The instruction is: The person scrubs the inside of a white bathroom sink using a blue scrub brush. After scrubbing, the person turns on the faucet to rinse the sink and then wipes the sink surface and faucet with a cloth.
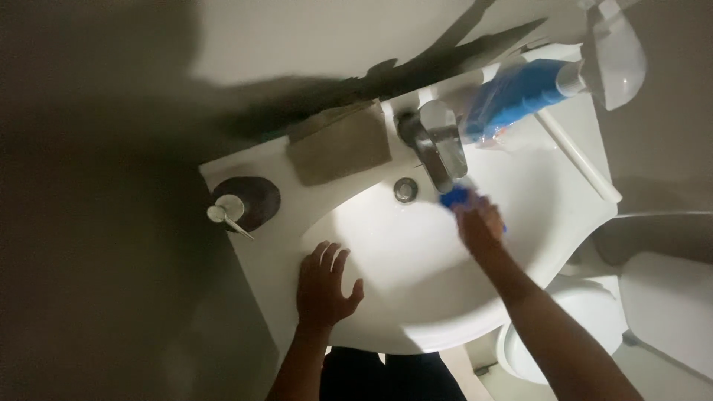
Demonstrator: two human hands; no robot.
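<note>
My left hand (324, 282) rests flat on the front left rim of the white sink (371, 327), fingers spread, holding nothing. My right hand (479, 223) reaches into the basin and grips a blue sponge or cloth (454, 197), pressed against the basin wall just below the chrome faucet (438, 141). The drain (405, 189) lies left of the sponge.
A dark round soap dispenser (241, 204) stands at the sink's left corner. A brown folded cloth (340, 145) lies behind the basin. A blue spray bottle (520, 93) and a clear bottle (616, 52) sit at the back right. A white toilet (594, 319) stands to the right.
</note>
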